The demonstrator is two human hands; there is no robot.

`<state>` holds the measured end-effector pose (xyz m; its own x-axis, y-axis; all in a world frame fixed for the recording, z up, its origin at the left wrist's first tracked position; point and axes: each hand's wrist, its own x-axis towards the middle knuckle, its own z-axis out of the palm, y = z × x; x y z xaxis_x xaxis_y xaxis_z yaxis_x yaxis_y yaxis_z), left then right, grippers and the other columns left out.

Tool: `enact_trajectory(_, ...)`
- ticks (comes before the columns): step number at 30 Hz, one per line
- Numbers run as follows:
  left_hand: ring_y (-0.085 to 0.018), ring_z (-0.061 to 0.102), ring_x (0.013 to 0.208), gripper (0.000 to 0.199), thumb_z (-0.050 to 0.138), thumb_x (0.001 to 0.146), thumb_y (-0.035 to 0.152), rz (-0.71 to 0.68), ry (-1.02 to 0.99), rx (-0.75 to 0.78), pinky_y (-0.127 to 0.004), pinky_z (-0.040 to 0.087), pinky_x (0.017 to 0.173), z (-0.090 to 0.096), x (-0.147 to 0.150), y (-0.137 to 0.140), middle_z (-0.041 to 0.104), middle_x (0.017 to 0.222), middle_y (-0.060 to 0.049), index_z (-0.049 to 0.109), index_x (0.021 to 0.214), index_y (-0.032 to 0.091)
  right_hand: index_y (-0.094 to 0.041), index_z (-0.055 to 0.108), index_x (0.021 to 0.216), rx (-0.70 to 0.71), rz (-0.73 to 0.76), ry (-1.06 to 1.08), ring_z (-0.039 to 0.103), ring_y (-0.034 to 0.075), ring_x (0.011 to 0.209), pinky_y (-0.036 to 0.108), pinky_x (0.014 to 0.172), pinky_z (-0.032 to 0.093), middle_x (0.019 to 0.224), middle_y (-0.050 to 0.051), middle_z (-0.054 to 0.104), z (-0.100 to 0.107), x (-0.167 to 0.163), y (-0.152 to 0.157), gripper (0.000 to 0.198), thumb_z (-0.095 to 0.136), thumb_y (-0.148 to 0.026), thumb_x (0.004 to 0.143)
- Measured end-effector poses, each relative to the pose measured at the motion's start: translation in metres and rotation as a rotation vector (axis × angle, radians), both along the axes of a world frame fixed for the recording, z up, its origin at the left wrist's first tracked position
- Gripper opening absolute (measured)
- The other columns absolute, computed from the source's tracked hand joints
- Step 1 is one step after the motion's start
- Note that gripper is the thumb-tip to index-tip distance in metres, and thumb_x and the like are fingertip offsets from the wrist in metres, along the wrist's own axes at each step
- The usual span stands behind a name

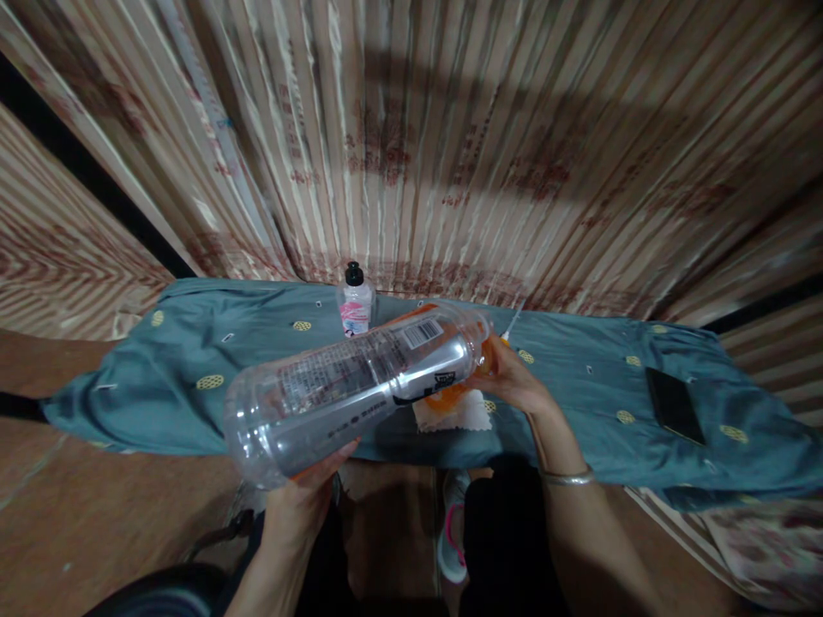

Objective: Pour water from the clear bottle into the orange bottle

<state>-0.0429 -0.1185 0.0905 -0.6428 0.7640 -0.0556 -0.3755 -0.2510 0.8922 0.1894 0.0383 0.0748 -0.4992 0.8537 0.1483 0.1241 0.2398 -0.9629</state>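
A large clear plastic bottle (360, 386) with a printed label and barcode lies slanted across both my hands, above the cloth-covered table. My left hand (312, 484) is wrapped round its underside near the broad base. At the neck end, my right hand (511, 373) grips the bottle, its fingers partly hidden behind it. Something orange and see-through (447, 398) shows below the neck, close to my right fingers; I cannot make out its kind. Under that lies a small white cloth (466, 413) with a wavy edge.
A small clear bottle with a black cap (356, 300) stands behind the large one. A thin pale stick-like item (513, 321) with an orange end is right of the neck. A dark flat phone-like object (675, 404) lies on the green tablecloth (579, 403). Behind hangs a pleated curtain (417, 154).
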Motion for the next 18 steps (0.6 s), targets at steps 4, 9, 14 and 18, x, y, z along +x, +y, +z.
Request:
enact_trajectory(4, -0.011, 0.059, 0.054, 0.070, 0.098, 0.033, 0.027, 0.003, 0.000, 0.005, -0.020, 0.054, 0.054, 0.000, 0.000, 0.000, 0.066, 0.068, 0.005, 0.071, 0.098, 0.026, -0.030, 0.057, 0.130, 0.001, 0.000, -0.001, 0.051, 0.027, 0.133, 0.046, 0.120, 0.032, 0.132, 0.003, 0.061, -0.001, 0.001, 0.001, 0.071, 0.088, -0.030, 0.066)
enact_trajectory(9, -0.012, 0.061, 0.059, 0.059, 0.095, 0.043, 0.024, -0.037, -0.003, 0.011, -0.021, 0.056, 0.059, -0.006, -0.004, -0.003, 0.067, 0.070, 0.004, 0.071, 0.097, 0.025, -0.031, 0.056, 0.133, 0.017, -0.030, -0.015, 0.051, 0.027, 0.133, 0.045, 0.119, 0.033, 0.130, 0.002, 0.063, 0.000, 0.000, 0.000, 0.075, 0.088, -0.032, 0.064)
enact_trajectory(14, -0.011, 0.062, 0.063, 0.059, 0.094, 0.045, 0.020, -0.054, 0.001, 0.023, -0.020, 0.056, 0.060, -0.010, -0.006, -0.005, 0.070, 0.079, 0.003, 0.070, 0.099, 0.025, -0.032, 0.053, 0.137, 0.026, -0.003, 0.000, 0.053, 0.026, 0.132, 0.043, 0.117, 0.036, 0.133, 0.003, 0.062, 0.002, -0.001, -0.001, 0.079, 0.087, -0.032, 0.066)
enact_trajectory(18, -0.012, 0.062, 0.063, 0.063, 0.094, 0.045, 0.020, -0.040, 0.018, 0.028, -0.022, 0.057, 0.061, -0.011, -0.006, -0.004, 0.072, 0.089, 0.001, 0.069, 0.102, 0.025, -0.033, 0.051, 0.139, 0.021, -0.017, -0.009, 0.053, 0.026, 0.131, 0.043, 0.117, 0.038, 0.134, 0.002, 0.062, 0.002, -0.002, -0.002, 0.082, 0.087, -0.034, 0.065)
